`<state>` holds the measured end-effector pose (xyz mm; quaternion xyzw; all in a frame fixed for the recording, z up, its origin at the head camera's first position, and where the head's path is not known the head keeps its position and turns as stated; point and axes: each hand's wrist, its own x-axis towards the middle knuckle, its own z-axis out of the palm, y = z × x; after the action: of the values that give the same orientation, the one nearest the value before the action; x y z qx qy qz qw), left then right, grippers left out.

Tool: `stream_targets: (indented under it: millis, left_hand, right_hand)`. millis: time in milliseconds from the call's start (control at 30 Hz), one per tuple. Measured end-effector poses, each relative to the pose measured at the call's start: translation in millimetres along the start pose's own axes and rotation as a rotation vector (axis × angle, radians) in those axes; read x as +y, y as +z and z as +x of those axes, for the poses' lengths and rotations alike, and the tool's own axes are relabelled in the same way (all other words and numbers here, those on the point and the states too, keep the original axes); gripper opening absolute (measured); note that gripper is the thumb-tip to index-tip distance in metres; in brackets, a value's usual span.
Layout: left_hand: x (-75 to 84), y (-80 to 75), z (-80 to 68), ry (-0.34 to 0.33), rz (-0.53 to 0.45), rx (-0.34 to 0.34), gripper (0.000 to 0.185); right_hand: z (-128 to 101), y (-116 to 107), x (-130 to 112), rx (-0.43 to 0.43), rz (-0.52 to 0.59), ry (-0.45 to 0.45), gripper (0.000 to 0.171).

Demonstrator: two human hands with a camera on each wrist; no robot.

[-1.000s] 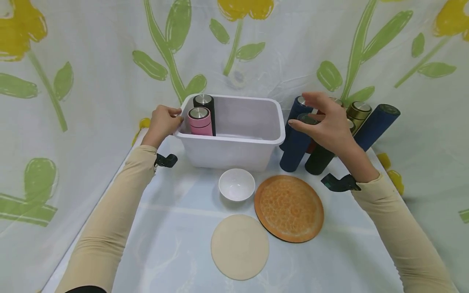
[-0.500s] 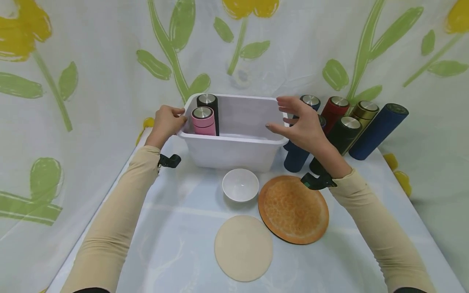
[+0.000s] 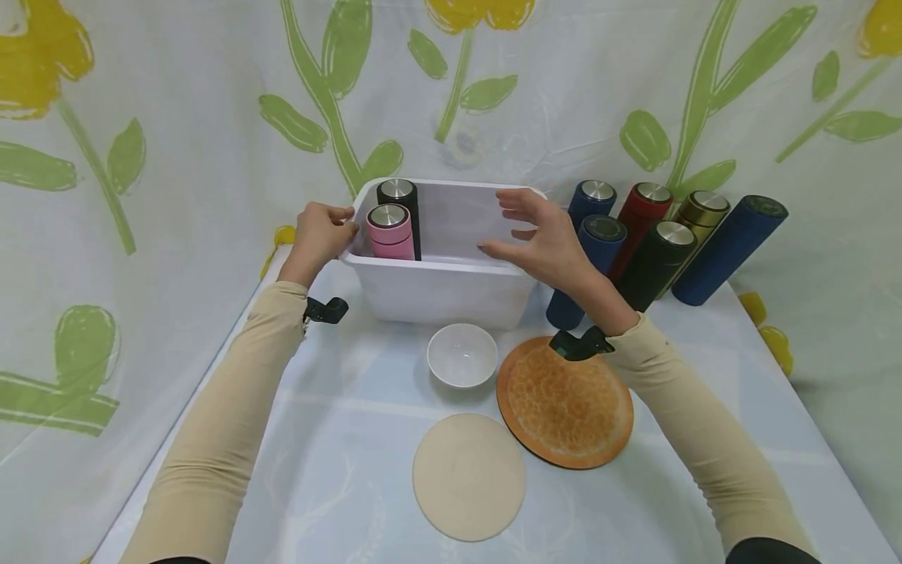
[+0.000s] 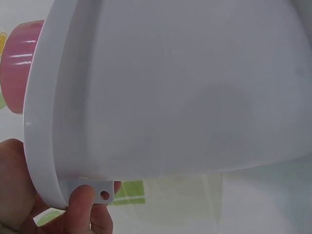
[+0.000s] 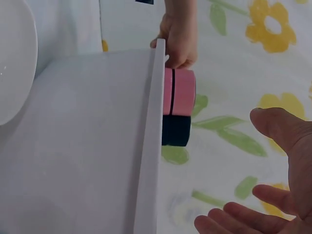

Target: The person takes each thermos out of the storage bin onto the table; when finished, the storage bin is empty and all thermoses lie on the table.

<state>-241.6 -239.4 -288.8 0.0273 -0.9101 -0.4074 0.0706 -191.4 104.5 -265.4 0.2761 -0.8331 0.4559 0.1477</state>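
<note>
My left hand (image 3: pixel 317 235) grips the left rim of a white plastic tub (image 3: pixel 444 294); in the left wrist view its fingers (image 4: pixel 80 209) curl around the rim's corner. Inside the tub, at its left end, a pink thermos (image 3: pixel 390 233) and a taller black thermos (image 3: pixel 416 204) stand upright. My right hand (image 3: pixel 546 235) is over the tub's right end, its fingers spread and holding nothing. In the right wrist view that right hand (image 5: pixel 278 180) is apart from the tub, with a wide gap between thumb and fingers.
Right of the tub stand several thermoses: blue (image 3: pixel 592 196), red (image 3: pixel 644 207), dark green (image 3: pixel 658 262), gold (image 3: pixel 705 210) and a leaning blue one (image 3: pixel 733 247). In front lie a white bowl (image 3: pixel 462 356), a brown round board (image 3: pixel 564 407) and a cream disc (image 3: pixel 468 478).
My right hand has moved left from above the thermoses to over the tub's right end, its fingers still spread. My left hand keeps its grip on the rim.
</note>
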Motion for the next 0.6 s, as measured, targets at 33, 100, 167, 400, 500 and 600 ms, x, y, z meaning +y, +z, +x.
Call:
stream_targets:
  millis: [33, 100, 167, 400, 500, 600]
  left_hand:
    - [0.2, -0.1, 0.1, 0.007, 0.003, 0.004, 0.042]
    - [0.9, -0.3, 0.1, 0.020, 0.004, 0.012, 0.042]
    - [1.0, -0.5, 0.2, 0.030, 0.003, 0.018, 0.041]
    - [0.6, 0.4, -0.7, -0.001, -0.014, -0.004, 0.042]
    - [-0.4, 0.6, -0.4, 0.002, -0.015, -0.005, 0.042]
    - [-1.5, 0.7, 0.6, 0.006, -0.006, -0.001, 0.042]
  right_hand:
    - [1.2, 1.9, -0.5, -0.004, 0.001, -0.005, 0.070]
    - [3.6, 5.9, -1.6, -0.014, 0.001, -0.009, 0.071]
    - [6.1, 10.4, -2.2, -0.026, 0.000, -0.010, 0.071]
    - [12.6, 27.0, -2.5, -0.069, 0.017, -0.002, 0.071]
    - [14.8, 32.9, -2.4, -0.075, 0.033, 0.002, 0.071]
    - [17.7, 38.2, -2.2, -0.082, 0.034, 0.005, 0.070]
